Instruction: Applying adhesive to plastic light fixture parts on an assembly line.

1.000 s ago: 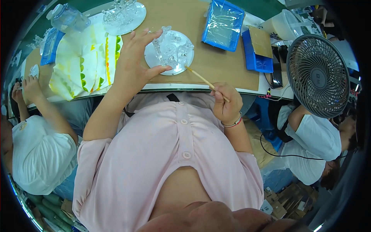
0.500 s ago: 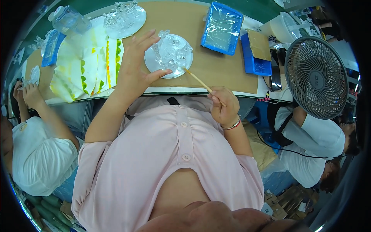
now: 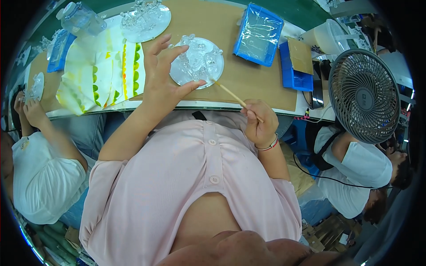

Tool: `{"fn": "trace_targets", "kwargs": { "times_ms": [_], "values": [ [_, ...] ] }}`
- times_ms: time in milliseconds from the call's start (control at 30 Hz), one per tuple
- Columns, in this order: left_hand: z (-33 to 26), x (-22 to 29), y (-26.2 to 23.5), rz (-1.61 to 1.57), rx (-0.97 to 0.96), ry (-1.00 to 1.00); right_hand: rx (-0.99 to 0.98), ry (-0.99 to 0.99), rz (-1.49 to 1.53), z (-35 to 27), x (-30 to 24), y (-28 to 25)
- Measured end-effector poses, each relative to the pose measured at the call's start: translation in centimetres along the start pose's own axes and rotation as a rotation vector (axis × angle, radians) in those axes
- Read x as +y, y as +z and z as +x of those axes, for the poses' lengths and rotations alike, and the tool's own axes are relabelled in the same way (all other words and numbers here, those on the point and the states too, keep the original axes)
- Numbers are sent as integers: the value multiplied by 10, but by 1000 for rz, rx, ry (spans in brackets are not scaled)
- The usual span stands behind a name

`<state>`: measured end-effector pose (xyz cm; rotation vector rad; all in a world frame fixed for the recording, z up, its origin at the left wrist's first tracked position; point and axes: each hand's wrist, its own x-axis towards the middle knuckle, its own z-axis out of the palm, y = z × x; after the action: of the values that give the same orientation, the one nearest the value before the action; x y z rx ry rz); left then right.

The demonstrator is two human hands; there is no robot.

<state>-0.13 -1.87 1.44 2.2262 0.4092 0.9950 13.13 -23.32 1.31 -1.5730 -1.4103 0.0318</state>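
A white round plate [image 3: 177, 75] lies on the brown board in front of me, with several clear, glassy pieces [image 3: 200, 60] clustered on it. At the plate's left side is my left hand [image 3: 165, 77], fingers spread and thumb stretched along the near rim. Whether the thumb touches the plate I cannot tell. My right hand [image 3: 261, 122] pinches a thin wooden brush-like stick [image 3: 232, 94]. Its pale tip points at the plate's near right edge, beside the clear pieces.
Farther left stand a second plate of clear pieces [image 3: 155, 32], patterned paper sheets [image 3: 104, 75] and a clear jar [image 3: 82, 20]. To the right are a film-covered blue tray [image 3: 259, 35], a blue box [image 3: 290, 66], a tub [image 3: 328, 37] and a fan [image 3: 364, 95]. People sit on both sides.
My left thumb has shifted slightly right along the near rim. My right hand and the stick have moved a little right. The whole view has shifted slightly.
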Motion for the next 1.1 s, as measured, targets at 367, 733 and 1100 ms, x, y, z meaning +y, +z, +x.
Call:
{"fn": "trace_targets", "kwargs": {
  "times_ms": [367,733,1100],
  "values": [
    [18,-32,-23,-93,-152,58,356,7,67,8,-10,-32],
    [15,-31,-29,-164,-141,-168,291,264,-232,50,41,-41],
    [9,-21,-10,-305,-86,-249,355,288,-55,55,38,-48]
  ]
}}
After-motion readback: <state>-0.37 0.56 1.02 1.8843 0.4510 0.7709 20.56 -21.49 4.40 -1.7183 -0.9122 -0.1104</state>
